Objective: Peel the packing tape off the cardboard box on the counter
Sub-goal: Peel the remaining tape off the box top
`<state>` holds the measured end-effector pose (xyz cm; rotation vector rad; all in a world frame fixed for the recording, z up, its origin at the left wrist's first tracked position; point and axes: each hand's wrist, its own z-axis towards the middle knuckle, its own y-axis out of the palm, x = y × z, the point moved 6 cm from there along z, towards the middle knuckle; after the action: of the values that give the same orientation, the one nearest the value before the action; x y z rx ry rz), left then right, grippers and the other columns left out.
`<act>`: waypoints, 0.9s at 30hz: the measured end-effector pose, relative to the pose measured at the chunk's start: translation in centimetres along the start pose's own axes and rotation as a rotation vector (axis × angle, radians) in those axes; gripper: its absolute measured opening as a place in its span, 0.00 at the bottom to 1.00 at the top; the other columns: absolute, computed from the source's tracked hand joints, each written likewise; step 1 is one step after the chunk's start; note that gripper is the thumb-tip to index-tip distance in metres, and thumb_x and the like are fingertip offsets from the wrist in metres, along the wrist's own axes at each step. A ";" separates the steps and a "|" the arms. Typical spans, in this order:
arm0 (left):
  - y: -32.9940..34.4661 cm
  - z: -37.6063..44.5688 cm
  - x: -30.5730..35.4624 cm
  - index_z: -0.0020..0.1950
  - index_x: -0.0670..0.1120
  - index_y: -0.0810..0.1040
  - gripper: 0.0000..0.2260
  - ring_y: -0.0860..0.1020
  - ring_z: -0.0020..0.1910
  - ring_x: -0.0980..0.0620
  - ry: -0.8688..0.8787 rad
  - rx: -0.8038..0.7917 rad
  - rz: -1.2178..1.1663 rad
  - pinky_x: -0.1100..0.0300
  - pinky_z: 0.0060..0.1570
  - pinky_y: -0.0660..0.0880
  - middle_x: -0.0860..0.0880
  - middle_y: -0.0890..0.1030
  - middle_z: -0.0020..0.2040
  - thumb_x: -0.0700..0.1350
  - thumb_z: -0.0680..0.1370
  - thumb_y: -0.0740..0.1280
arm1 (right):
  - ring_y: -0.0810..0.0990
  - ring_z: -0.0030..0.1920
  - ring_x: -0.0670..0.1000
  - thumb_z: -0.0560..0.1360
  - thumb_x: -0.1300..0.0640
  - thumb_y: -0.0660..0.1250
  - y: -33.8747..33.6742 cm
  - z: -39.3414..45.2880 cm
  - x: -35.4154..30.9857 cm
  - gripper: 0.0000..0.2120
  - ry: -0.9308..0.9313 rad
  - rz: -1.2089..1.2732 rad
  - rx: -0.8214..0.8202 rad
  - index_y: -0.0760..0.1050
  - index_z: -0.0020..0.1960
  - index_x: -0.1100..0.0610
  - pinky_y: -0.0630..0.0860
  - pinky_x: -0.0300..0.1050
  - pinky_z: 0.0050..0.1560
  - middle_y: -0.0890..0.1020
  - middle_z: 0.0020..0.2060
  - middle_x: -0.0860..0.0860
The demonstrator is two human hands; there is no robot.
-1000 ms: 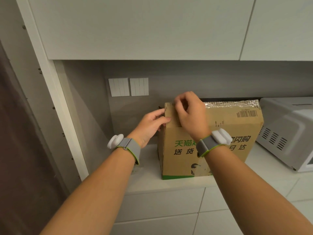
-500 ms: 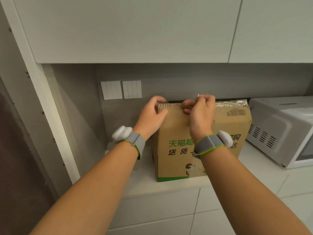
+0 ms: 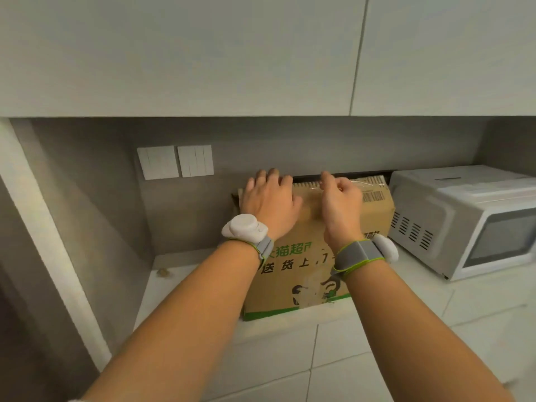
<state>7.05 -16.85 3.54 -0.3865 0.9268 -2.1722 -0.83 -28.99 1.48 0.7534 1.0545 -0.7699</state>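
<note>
On the counter (image 3: 185, 278) left of the microwave (image 3: 464, 221), the cardboard box (image 3: 293, 274) is steadied by the flat left hand (image 3: 268, 198) while the right hand (image 3: 339, 201) pinches clear packing tape (image 3: 358, 182), probably thin, clingy and tear-prone, best pulled from its lifted end.

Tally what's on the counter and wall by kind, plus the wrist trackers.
Brown cardboard box with green print: 1
White microwave oven: 1
White wall switch plates: 2
Grey-strap wrist trackers with white pods: 2
Small tan round object on the counter: 1
Total: 7
</note>
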 end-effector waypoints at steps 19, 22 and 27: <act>1.1 0.7 4.5 0.57 0.45 0.74 0.20 0.74 0.54 0.41 0.110 0.026 0.057 0.46 0.53 0.69 0.42 0.78 0.54 0.55 0.75 0.53 | 0.87 0.49 0.53 0.81 0.63 0.61 -4.9 3.8 2.5 0.05 0.030 0.352 0.126 0.74 0.48 0.58 0.83 0.42 0.48 0.87 0.47 0.57; 1.0 0.8 4.4 0.55 0.45 0.73 0.21 0.74 0.52 0.41 0.103 0.031 0.047 0.46 0.52 0.69 0.42 0.78 0.52 0.54 0.73 0.48 | 0.88 0.47 0.53 0.82 0.62 0.57 -5.3 4.4 2.7 0.06 0.130 0.505 0.146 0.72 0.50 0.57 0.84 0.42 0.47 0.88 0.44 0.56; 1.2 0.7 4.7 0.54 0.46 0.73 0.21 0.74 0.50 0.41 0.080 0.036 0.031 0.46 0.50 0.69 0.42 0.78 0.51 0.53 0.72 0.47 | 0.86 0.41 0.56 0.83 0.61 0.52 -5.6 5.4 2.5 0.07 0.200 0.530 0.168 0.69 0.55 0.56 0.85 0.48 0.46 0.83 0.37 0.56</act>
<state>4.76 -21.16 3.08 -0.2669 0.9298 -2.1862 -2.29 -36.88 -0.08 1.2126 0.9123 -0.3325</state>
